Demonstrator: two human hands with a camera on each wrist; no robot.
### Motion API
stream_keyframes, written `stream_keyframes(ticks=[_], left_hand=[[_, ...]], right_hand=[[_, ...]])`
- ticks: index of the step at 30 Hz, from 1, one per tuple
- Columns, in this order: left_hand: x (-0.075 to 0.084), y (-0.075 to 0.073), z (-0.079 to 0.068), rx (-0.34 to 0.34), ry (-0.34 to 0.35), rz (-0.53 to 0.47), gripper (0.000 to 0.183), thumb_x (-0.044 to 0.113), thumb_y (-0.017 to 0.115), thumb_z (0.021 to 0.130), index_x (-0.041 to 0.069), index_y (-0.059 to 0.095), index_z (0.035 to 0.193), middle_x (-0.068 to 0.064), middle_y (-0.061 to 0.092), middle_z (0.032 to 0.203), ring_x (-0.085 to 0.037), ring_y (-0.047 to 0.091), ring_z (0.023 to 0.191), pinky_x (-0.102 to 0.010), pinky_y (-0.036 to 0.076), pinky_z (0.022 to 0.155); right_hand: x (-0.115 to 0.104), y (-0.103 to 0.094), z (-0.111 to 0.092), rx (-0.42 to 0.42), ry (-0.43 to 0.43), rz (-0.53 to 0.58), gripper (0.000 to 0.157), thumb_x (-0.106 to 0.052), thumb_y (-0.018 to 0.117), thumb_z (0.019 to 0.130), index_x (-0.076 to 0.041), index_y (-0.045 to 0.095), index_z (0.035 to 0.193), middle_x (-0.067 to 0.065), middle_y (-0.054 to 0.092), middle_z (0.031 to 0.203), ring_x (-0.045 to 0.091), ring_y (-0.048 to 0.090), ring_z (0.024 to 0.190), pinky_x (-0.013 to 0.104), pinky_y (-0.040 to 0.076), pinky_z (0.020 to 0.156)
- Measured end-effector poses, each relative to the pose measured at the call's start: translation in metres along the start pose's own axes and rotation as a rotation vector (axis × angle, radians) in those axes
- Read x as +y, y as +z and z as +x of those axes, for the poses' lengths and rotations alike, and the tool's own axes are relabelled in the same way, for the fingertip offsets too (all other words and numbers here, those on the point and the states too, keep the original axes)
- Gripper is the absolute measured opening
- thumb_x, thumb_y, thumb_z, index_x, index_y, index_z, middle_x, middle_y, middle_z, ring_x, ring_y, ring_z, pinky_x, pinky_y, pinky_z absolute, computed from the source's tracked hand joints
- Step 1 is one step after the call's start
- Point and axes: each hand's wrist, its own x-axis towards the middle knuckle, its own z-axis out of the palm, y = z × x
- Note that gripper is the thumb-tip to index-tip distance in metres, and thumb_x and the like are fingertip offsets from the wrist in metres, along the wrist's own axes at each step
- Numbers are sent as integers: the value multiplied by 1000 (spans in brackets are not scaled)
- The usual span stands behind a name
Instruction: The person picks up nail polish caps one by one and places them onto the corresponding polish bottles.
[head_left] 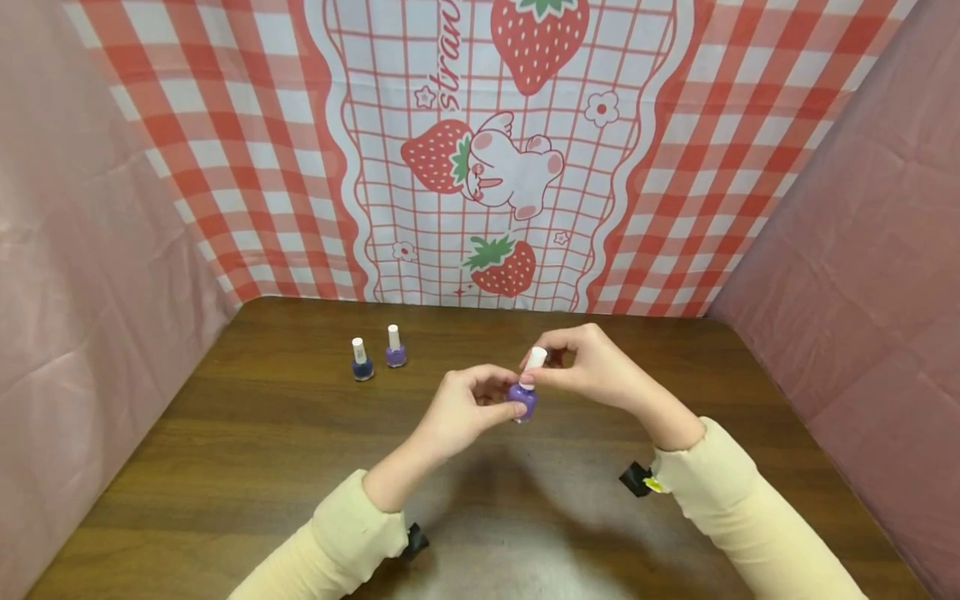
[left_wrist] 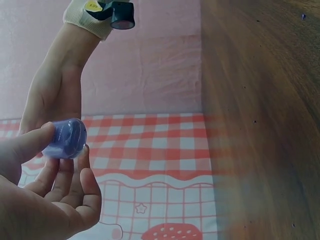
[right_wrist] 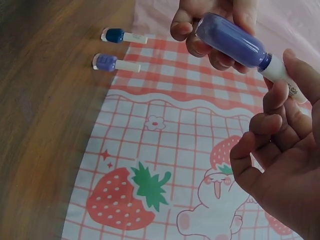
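Observation:
A purple nail polish bottle (head_left: 522, 402) with a white cap (head_left: 536, 359) is held above the table between both hands. My left hand (head_left: 467, 408) pinches the glass body between thumb and fingers. The right hand (head_left: 600, 367) pinches the white cap with thumb and fingertips. In the right wrist view the bottle (right_wrist: 231, 41) lies slanted, and its cap (right_wrist: 281, 76) sits on the neck with small print on it. The left wrist view shows the bottle's base (left_wrist: 70, 139); the cap is hidden there.
A dark blue nail polish bottle (head_left: 362, 367) and another purple nail polish bottle (head_left: 395, 356) stand upright, white-capped, at the back left of the wooden table (head_left: 247, 467). A strawberry-print checked cloth (head_left: 285, 167) hangs behind, with pink cloth (head_left: 862, 250) at the sides.

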Motion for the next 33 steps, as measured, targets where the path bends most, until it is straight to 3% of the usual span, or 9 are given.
stream_keyframes(ticks=[9,17,24,29,33], left_hand=[[33,-1,-9,31,-26,16,26,5,70,74,1,63,99,-13,66,92,-21,60,76,-22,50,65],[37,3,-8,102,-31,-14,28,5,72,72,-1,63,97,-15,66,94,-24,62,82,-22,51,69],[39,5,-8,151,-16,4,26,6,73,71,-1,62,94,-15,66,90,-24,61,79,-30,51,70],[40,6,-8,168,-20,3,26,5,73,71,-2,62,93,-15,66,90,-24,61,80,-32,51,71],[40,6,-8,170,-17,-13,27,5,73,71,-1,62,94,-16,66,91,-26,61,80,-32,51,71]], right_hand=[[3,3,2,72,-3,-34,18,-37,72,71,-22,62,69,-8,53,57,6,44,50,20,38,43],[0,10,3,196,54,-56,31,-30,74,71,-16,49,59,-5,45,52,6,37,48,19,31,42],[-30,15,7,298,74,2,39,-13,76,69,-7,39,55,-2,41,49,4,33,48,18,27,42],[-36,18,9,328,69,-7,43,-10,76,68,-6,36,54,-2,37,49,2,30,47,17,25,42],[-35,18,9,322,72,0,38,-10,76,68,-6,40,56,0,40,50,4,33,48,17,27,43]])
